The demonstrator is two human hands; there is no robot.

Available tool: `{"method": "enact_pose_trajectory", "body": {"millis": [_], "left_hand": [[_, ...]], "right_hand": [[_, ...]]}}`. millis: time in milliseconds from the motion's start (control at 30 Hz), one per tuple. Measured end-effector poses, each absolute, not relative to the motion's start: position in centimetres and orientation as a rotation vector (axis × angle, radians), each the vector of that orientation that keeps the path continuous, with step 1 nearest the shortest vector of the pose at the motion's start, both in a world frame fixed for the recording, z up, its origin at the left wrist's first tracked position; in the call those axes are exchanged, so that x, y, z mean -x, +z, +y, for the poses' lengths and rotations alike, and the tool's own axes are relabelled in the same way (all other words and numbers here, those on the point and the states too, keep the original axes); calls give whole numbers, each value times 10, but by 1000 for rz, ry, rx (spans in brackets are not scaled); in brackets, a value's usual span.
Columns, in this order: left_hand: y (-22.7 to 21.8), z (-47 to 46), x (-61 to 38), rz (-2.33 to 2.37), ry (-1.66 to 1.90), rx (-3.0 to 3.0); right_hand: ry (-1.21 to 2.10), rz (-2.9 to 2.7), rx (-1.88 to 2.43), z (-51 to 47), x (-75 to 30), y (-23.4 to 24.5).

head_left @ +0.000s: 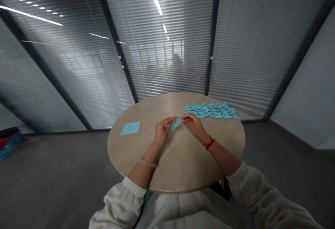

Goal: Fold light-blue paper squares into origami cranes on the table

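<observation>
Between my two hands is a small folded piece of light blue paper (175, 124), held just above the middle of the table. My left hand (163, 128) pinches its left side, thumb and fingers closed together. From the other side, my right hand (193, 123) grips the upper right corner with its fingertips. The lower end of the paper hangs free and points toward me. Beyond my right hand lie several folded blue paper cranes (211, 110), packed together in rows. A flat stack or sheet of blue square paper (130, 128) rests to the left of my left hand.
The round wooden table (180, 173) has its near edge close to my lap. Glass panels with blinds (170, 72) stand behind it. Red, blue and dark items (12, 142) lie at the far left, and a white wall (309, 82) rises at the right.
</observation>
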State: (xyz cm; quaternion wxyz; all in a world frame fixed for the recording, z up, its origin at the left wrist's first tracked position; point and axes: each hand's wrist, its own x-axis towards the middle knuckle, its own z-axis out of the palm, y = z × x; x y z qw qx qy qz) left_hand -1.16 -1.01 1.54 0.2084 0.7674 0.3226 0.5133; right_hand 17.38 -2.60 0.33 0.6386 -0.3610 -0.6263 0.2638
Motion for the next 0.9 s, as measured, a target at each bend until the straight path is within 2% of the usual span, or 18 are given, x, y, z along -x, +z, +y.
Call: {"method": "enact_pose_trajectory", "body": {"millis": [200,333,667,900], "left_hand": [[20,-15,10,894,1438,-2127],[20,-14,9,932,1434,-2188],[23,-11,10,954,1710,-2663],[28,-14,13,1007,1746,-2795]], "right_hand": [[806,-1375,764,-27,-175,5],[823,-1392,735,-28,-175,5],[302,-1649,763,-30,-172,5],[206,-1637,828,-34,-171,6]]}}
